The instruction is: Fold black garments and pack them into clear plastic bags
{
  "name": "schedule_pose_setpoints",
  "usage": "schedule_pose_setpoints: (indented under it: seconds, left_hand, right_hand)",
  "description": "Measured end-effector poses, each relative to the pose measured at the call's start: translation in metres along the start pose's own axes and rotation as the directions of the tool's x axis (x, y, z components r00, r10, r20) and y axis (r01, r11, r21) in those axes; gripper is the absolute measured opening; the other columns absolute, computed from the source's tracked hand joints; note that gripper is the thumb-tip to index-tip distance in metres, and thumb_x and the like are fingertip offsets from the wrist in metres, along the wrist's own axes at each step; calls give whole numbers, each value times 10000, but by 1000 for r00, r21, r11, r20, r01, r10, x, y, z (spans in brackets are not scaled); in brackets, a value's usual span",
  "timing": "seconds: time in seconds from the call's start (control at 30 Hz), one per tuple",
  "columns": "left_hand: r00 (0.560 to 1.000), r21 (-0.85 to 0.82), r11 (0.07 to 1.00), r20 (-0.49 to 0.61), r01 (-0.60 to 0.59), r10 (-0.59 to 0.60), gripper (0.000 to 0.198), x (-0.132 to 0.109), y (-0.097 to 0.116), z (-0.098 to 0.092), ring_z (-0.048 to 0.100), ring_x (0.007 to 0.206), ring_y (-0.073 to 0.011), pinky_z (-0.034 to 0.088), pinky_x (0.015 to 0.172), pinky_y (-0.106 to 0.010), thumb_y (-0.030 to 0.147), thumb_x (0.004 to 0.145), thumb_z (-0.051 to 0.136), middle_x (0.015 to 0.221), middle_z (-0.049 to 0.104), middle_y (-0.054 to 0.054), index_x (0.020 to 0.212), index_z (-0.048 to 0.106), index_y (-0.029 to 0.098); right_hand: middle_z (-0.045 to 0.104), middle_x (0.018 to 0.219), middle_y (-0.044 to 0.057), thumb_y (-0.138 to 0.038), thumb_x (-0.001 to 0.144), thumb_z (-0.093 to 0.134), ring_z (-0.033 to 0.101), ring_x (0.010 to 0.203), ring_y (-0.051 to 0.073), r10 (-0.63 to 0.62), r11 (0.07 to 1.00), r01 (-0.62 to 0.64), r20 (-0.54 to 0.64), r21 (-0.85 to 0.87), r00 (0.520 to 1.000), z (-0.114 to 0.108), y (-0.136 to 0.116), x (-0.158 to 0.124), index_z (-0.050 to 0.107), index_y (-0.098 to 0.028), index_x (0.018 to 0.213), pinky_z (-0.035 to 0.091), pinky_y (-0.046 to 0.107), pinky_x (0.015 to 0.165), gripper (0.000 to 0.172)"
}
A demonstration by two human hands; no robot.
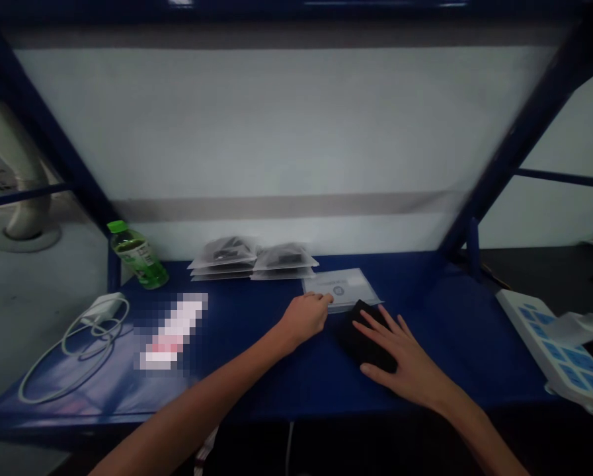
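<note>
My left hand (pixel 309 318) is closed in a pinch at the near left corner of a flat frosted plastic bag (pixel 353 284) with a round dark mark on it. Its fingertips partly cover that corner. Spread flat, the fingers of my right hand (pixel 400 357) rest on a black, flat, block-like object (pixel 363 340) lying just in front of the bag. What kind of thing the black object is cannot be made out. Behind my left hand, two stacks of frosted bags, a left stack (pixel 224 258) and a right stack (pixel 285 261), hold dark items.
On the blue table (pixel 439 330) stands a leaning green drink bottle (pixel 140 256) at the back left. A white charger (pixel 102 307) with a looped cable (pixel 48 396) lies at the left, beside a pixelated item (pixel 174 334). A power strip (pixel 554 350) is at the right.
</note>
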State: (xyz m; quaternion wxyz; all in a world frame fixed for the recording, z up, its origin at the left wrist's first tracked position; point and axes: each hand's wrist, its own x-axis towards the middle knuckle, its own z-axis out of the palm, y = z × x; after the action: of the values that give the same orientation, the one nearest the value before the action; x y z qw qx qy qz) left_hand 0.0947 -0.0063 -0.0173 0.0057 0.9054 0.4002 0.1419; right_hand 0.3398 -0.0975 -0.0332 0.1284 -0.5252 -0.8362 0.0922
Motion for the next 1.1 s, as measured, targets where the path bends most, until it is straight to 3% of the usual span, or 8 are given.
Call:
schedule_pose_setpoints:
  seconds: [0.1,0.27,0.37,0.67,0.93,1.1]
  left_hand:
    - [999,13,1000,29,28,-28,260,-20,2,-7,648,955,-233,529,788,-317,158,943,449,1020,692,-74,1160,588,198]
    - [995,36,996,51,88,-89,262,-41,7,-11,616,993,-242,529,798,-322,153,926,460,1020,658,-89,1068,677,193]
    - [996,42,995,13,92,-92,275,-44,10,-10,603,999,-243,510,881,-356,153,920,473,1028,650,-89,1090,686,191]
    - [997,21,997,-8,72,-72,325,-45,11,-7,627,984,-226,513,857,-329,136,918,455,1082,645,-69,1171,646,208]
    - [984,-115,977,-14,178,-180,303,-51,10,-9,675,941,-196,501,759,-270,146,921,464,1081,680,-37,1205,516,238]
    - [975,-113,968,-8,222,-224,243,-50,12,-11,694,911,-205,488,686,-258,164,939,453,1085,679,-38,1171,471,234]
  right_hand:
    - [184,1628,-36,-652,848,560,26,1488,382,30,1000,-29,9,-11,1000,2,-3,-4,256,-432,1526,153,694,1145,775]
    - [306,1590,-28,-506,869,579,186,1478,353,15,1000,-15,-21,-22,1000,5,-13,-6,298,-432,1514,232,650,1147,707]
    - [324,1582,-28,-423,882,561,227,1470,342,-49,998,48,-22,-27,999,6,-21,-6,323,-422,1508,239,634,1150,669]
    - [302,1592,-39,-414,871,571,167,1489,318,-267,963,267,17,-27,964,-1,-31,7,366,-403,1493,158,610,1183,655]
    - [260,1612,-4,-503,840,613,149,1488,344,-210,978,206,127,41,969,-11,-25,34,365,-392,1496,162,610,1174,710]
    - [284,1607,32,-521,833,608,241,1451,399,-179,983,181,189,7,966,-18,-27,53,323,-397,1512,241,664,1103,746]
